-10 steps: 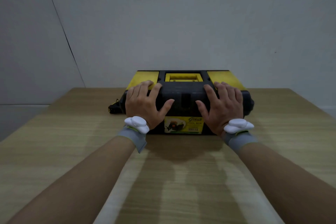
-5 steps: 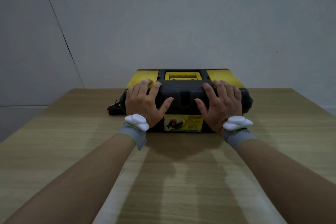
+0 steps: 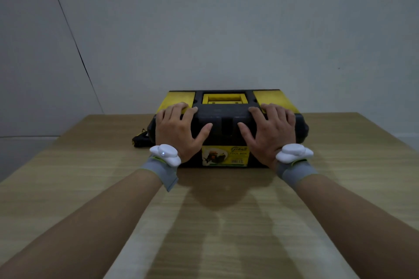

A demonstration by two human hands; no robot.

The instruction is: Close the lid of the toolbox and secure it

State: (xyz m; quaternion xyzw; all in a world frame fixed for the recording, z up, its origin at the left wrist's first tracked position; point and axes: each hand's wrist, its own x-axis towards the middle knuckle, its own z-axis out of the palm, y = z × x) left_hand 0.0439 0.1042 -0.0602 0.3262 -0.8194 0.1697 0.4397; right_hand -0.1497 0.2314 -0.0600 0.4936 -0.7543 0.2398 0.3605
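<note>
A black toolbox (image 3: 226,113) with yellow lid panels and a yellow handle recess stands on the wooden table (image 3: 215,222), its lid down. My left hand (image 3: 179,130) lies flat on the lid's front left part, fingers spread and thumb pointing to the centre. My right hand (image 3: 269,131) mirrors it on the front right. Between the two thumbs sits the black centre latch (image 3: 226,125). Neither hand wraps around anything. A yellow label (image 3: 225,156) shows on the front wall below.
A small black and yellow object (image 3: 140,140) pokes out behind the toolbox's left end. The toolbox stands near the table's far edge, close to a plain grey wall (image 3: 226,29). Both wrists carry grey bands with white trackers.
Both hands stay flat on the lid in the same places. Only the view has shifted slightly.
</note>
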